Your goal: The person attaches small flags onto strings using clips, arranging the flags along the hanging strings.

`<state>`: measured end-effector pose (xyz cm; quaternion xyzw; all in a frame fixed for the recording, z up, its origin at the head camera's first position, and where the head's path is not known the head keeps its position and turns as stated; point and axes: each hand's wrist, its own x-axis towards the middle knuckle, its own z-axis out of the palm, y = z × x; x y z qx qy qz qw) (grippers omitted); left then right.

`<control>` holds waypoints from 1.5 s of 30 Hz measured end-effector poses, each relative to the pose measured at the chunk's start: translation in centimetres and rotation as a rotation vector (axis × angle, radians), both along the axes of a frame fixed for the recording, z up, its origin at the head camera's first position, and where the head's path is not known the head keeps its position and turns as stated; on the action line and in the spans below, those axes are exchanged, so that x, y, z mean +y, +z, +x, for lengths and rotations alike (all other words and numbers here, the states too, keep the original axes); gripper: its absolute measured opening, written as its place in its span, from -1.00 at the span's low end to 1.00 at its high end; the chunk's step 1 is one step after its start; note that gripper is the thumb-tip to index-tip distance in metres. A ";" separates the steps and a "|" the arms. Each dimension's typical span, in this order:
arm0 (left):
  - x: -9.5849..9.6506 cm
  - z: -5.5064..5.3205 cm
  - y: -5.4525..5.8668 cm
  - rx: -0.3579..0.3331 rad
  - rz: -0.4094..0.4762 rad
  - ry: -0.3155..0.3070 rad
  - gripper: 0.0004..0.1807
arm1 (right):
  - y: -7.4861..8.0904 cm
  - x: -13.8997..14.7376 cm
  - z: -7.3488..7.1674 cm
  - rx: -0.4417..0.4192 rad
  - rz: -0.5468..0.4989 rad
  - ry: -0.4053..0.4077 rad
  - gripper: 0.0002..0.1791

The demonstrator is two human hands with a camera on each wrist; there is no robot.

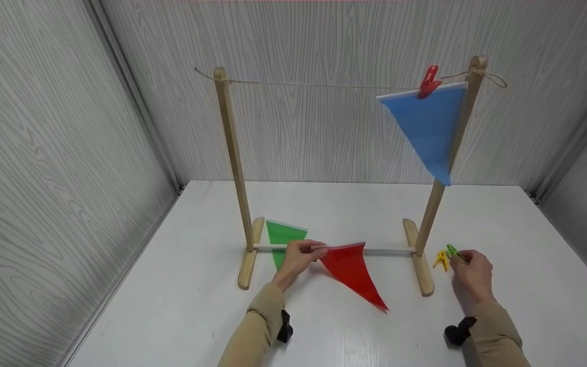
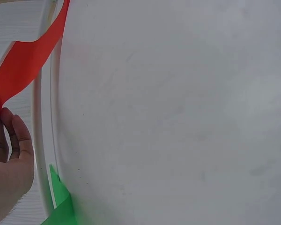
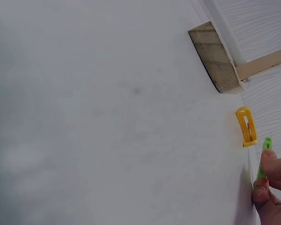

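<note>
A red triangular flag (image 1: 350, 270) hangs from my left hand (image 1: 297, 259), which pinches its upper left corner. In the left wrist view the same flag (image 2: 19, 68) bends away from the fingertips. My right hand (image 1: 473, 272) holds a green clothespin (image 1: 454, 252) between thumb and fingers, just above the table at the right. Beside it lies a yellow clothespin (image 1: 441, 260), also visible in the right wrist view (image 3: 246, 126). Behind my left hand a green flag (image 1: 284, 233) lies on the table, partly covered by the hand and the stand's crossbar.
A wooden stand with a left post (image 1: 233, 158) and right post (image 1: 428, 219) carries a string (image 1: 319, 84) across its top. A red clothespin (image 1: 429, 82) fixes a blue flag (image 1: 426, 125) near the right post. A white crossbar (image 1: 388, 252) joins the feet.
</note>
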<state>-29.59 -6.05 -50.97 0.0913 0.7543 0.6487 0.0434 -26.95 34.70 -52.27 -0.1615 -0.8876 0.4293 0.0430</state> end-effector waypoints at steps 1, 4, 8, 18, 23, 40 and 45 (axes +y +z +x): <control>0.0 0.0 0.0 -0.002 0.002 0.000 -0.73 | 0.0 0.0 0.0 -0.003 0.000 0.006 -0.47; 0.0 0.0 0.0 -0.008 0.014 0.000 -0.71 | 0.1 -0.2 0.1 0.003 0.006 0.017 -0.47; 0.0 0.0 0.0 -0.011 0.036 0.003 -0.70 | 0.0 -0.5 0.1 0.028 0.022 -0.005 -0.47; 0.2 0.0 0.6 -0.020 0.033 0.058 -0.73 | 0.1 -1.4 0.3 0.116 -0.096 -0.086 -0.42; 0.2 -0.1 0.8 0.007 0.039 0.062 -0.74 | 0.3 -1.7 0.6 0.159 -0.209 -0.145 -0.36; -0.1 -0.3 1.1 0.019 0.101 0.042 -0.69 | 1.7 -1.8 0.0 0.280 -0.978 -0.283 -0.80; -0.4 -0.3 1.3 0.014 0.104 0.051 -0.68 | 2.3 -1.6 0.4 0.253 -1.293 -0.270 -0.87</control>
